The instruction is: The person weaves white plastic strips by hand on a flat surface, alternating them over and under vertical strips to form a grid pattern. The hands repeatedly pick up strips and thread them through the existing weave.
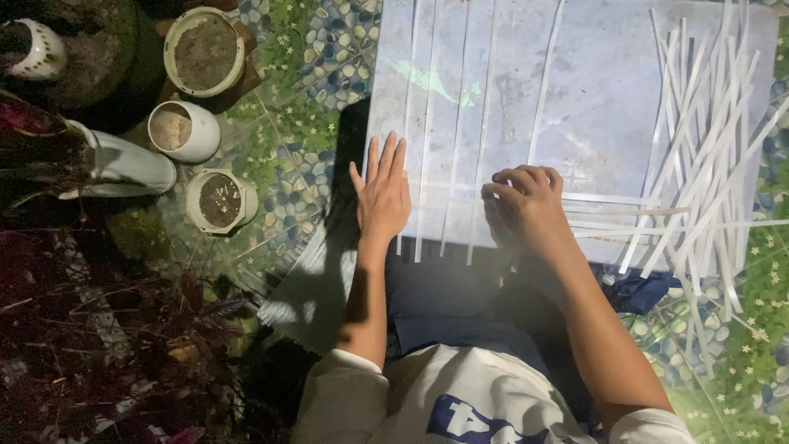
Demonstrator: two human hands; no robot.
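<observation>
The right hand (526, 205) curls over the near edge of a pale board (592, 107), fingertips bent down onto thin white strips (460, 156); whether it pinches one I cannot tell. The left hand (382, 193) lies flat, fingers together, pressing the strips' near ends. Five long strips run away across the board. A loose heap of strips (707, 148) lies right. Four pots (185, 131) stand far left.

We see our left hand (383, 197) lying flat, fingers extended, while our right hand (524, 205) curls its fingertips downward.
</observation>
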